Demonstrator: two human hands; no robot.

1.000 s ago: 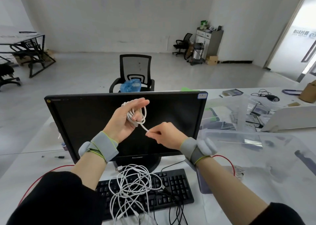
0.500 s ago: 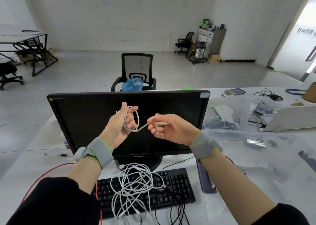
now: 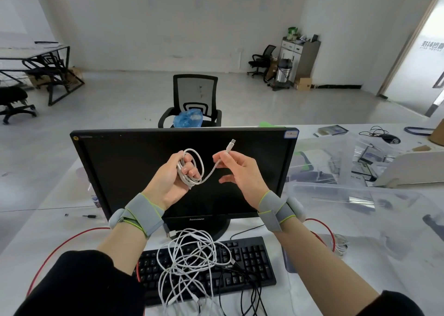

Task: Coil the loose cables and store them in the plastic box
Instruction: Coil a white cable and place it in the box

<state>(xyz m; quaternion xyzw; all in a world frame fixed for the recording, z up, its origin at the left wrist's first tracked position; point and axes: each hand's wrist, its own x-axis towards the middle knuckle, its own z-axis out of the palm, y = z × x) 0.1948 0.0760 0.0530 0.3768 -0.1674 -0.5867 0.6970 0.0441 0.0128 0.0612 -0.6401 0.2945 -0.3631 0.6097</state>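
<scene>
White cable [image 3: 192,169] coiling in our left hand [image 3: 171,178], our right hand [image 3: 240,169] pinching its plug end, both hanging well above the tabletop [image 3: 360,255]

White USB cable [image 3: 192,169], mostly coiled, plug end [image 3: 231,145] pointing to 1 o'clock; loose white cables [image 3: 189,262] tangled over the keyboard [image 3: 249,260]; clear plastic box [image 3: 360,195] at 3 o'clock.

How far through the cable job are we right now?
Early. One white cable is nearly coiled: the left hand holds its loops, the right hand pinches the free plug end. The tangled white cables on the keyboard are uncoiled. Nothing visibly coiled sits in the clear plastic box.
</scene>
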